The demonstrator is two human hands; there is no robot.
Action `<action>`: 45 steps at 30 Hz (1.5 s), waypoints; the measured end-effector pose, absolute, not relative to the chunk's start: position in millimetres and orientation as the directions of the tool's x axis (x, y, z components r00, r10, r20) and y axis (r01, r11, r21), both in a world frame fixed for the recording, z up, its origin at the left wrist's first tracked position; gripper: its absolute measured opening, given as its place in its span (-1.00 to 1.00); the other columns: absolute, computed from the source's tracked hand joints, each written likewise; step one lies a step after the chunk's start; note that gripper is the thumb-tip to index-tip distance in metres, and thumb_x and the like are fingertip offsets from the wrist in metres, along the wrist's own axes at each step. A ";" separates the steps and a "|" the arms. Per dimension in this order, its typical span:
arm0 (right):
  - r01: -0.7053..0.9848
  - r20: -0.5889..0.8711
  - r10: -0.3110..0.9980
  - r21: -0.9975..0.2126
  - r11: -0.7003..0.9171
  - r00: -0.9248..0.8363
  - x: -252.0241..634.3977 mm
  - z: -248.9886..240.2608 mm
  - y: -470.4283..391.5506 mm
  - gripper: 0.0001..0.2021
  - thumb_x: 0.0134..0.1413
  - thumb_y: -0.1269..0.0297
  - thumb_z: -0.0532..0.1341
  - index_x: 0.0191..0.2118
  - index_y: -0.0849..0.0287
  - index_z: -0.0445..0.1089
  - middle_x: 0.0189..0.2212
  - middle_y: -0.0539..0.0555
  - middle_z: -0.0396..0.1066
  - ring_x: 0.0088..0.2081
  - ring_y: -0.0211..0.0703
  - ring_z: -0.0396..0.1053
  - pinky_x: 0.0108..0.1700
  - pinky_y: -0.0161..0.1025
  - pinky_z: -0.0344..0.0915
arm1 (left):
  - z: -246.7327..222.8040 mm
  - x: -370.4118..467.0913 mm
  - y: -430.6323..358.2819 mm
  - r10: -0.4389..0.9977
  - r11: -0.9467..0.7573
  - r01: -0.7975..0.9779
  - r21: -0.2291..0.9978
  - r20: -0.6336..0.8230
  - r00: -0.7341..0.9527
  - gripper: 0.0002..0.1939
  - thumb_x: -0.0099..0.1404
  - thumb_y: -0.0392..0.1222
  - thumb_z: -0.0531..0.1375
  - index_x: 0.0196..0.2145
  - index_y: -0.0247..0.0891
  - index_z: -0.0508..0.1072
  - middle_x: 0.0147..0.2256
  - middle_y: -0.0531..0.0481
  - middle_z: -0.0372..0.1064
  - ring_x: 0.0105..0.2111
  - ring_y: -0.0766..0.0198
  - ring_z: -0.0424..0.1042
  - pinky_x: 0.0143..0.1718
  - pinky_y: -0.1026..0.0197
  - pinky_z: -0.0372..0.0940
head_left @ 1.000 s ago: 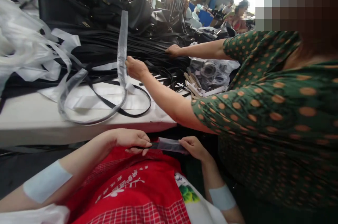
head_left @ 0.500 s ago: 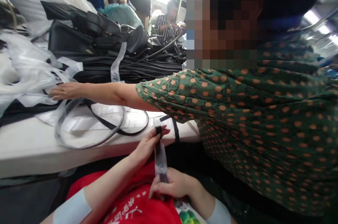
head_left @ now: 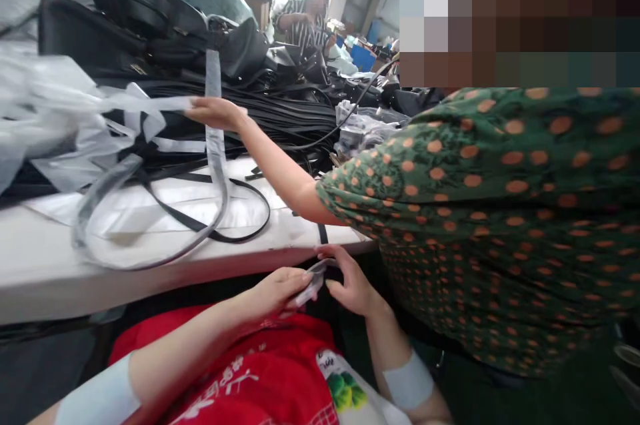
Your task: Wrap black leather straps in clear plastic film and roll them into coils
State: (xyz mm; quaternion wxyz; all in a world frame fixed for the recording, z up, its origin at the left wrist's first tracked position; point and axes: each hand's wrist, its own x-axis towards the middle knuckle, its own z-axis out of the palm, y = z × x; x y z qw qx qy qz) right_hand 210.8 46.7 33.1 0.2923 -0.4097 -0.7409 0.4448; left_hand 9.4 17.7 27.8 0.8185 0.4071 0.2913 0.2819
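Note:
Just in front of the table edge, my left hand (head_left: pixel 284 290) pinches a dark strap in a clear plastic sleeve (head_left: pixel 311 286). The strap bends over toward my right hand (head_left: pixel 353 283), whose curved fingers and thumb close around its other end; that end is partly hidden by the fingers. Beyond my hands, a long plastic-sleeved strap (head_left: pixel 216 165) curves in a loop on the white table (head_left: pixel 280 246). A thin black strap (head_left: pixel 267 211) crosses through that loop.
A co-worker's hand (head_left: pixel 215 111) pulls a white plastic strip (head_left: pixel 167 103) across the table; their green dotted sleeve (head_left: pixel 395 171) fills the right side. Black bags (head_left: pixel 100 45) and piled black straps (head_left: pixel 280 115) lie behind. Another person (head_left: pixel 307 18) sits farther back.
My left hand has come down and my right hand has risen, so the strap now lies bent between them. The co-worker's hand has moved right and up, drawing the white plastic along.

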 end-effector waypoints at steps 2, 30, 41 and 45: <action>0.426 -0.048 0.821 -0.871 0.245 -0.569 196.0 28.6 36.0 -0.65 0.04 0.42 0.18 -0.01 0.16 0.37 -0.12 0.12 0.43 -0.10 -0.10 0.36 0.02 -0.15 0.27 | 35.8 10.7 22.0 0.744 0.544 -0.367 0.755 -0.232 0.626 -0.54 0.28 0.17 0.12 -0.32 -0.35 0.44 -0.73 0.24 -0.01 -0.76 0.46 -0.05 -0.68 0.32 -0.15; 0.378 -0.330 0.563 -0.925 -0.034 -0.757 185.1 24.8 7.6 -0.71 0.16 0.08 0.19 -0.21 0.15 0.55 -0.46 0.02 0.45 -0.45 -0.24 0.37 -0.39 -0.36 0.28 | 63.8 9.8 37.1 0.984 -0.172 0.092 0.981 0.175 -0.027 -0.57 0.40 0.11 -0.13 -0.32 -0.25 0.33 -0.40 -0.11 0.36 -0.36 0.13 0.40 -0.25 0.04 0.34; 0.418 -0.017 0.880 -0.884 0.208 -0.474 221.0 40.5 49.1 -0.58 0.01 0.26 0.27 0.03 0.18 0.35 -0.17 0.13 0.42 -0.14 -0.10 0.38 -0.05 -0.16 0.32 | 42.9 -0.5 26.6 0.826 0.095 0.360 0.928 -0.275 0.492 -0.29 0.36 0.27 -0.25 -0.59 -0.28 0.37 -0.70 0.07 0.16 -0.70 0.35 0.12 -0.58 0.24 0.05; 0.302 -0.033 0.752 -0.927 0.223 -0.659 203.5 39.0 36.6 -0.51 0.04 0.36 0.21 0.14 0.14 0.24 -0.12 0.10 0.40 -0.14 -0.11 0.36 -0.03 -0.16 0.28 | 59.5 -8.3 34.6 0.710 0.538 -0.097 0.838 -0.387 0.589 -0.30 0.30 0.34 -0.11 -0.49 -0.35 0.47 -0.83 0.20 -0.05 -0.80 0.42 -0.07 -0.66 0.28 0.01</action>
